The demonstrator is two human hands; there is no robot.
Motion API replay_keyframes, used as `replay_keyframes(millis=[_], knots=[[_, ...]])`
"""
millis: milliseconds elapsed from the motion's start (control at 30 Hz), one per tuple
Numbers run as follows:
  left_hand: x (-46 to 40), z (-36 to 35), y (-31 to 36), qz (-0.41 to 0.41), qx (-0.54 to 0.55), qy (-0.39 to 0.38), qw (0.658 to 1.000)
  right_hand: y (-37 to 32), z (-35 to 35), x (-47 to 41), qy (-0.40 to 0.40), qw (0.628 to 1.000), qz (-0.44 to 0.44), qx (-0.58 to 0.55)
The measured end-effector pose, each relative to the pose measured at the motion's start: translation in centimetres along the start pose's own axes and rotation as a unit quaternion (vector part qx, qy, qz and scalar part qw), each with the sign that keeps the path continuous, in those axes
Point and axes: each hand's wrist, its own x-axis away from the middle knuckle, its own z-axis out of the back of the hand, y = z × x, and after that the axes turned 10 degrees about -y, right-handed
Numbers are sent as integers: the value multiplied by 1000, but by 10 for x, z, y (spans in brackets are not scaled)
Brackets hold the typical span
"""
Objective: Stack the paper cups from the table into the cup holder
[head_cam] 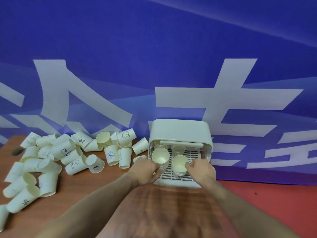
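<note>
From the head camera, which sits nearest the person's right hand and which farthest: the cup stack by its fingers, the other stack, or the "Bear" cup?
Measured from the right hand:
1. The stack of pale paper cups at the tray's front, touching its fingers.
2. The other stack of paper cups, left, by the left hand.
3. The tipped "Bear" paper cup, far left on the pile.

Two bare forearms come up from the bottom of the view, ending in the left hand (145,170) and the right hand (202,170). No sleeve covers either arm as far as the frame shows them. Wrists and fingers carry no watch, band, ring or glove, and the nails are too small to make out.
</note>
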Motion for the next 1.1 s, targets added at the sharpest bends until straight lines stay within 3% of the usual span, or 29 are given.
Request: replay_keyframes(millis=[133, 333, 400, 533, 1100], knots=[[17, 10, -10, 51, -5, -49, 997, -9, 5, 14, -18, 997, 66, 32], [76, 16, -52, 148, 21, -72, 986, -62, -3, 44, 102, 954, 268, 86], [100, 15, -64, 184, 37, -90, 978, -86, -12, 51, 50, 936, 315, 147], [148, 5, -84, 260, 66, -77, 960, -127, -37, 62, -19, 920, 343, 191], [369, -64, -196, 451, 139, -157, 868, -315, -137, 79, -122, 855, 418, 280]])
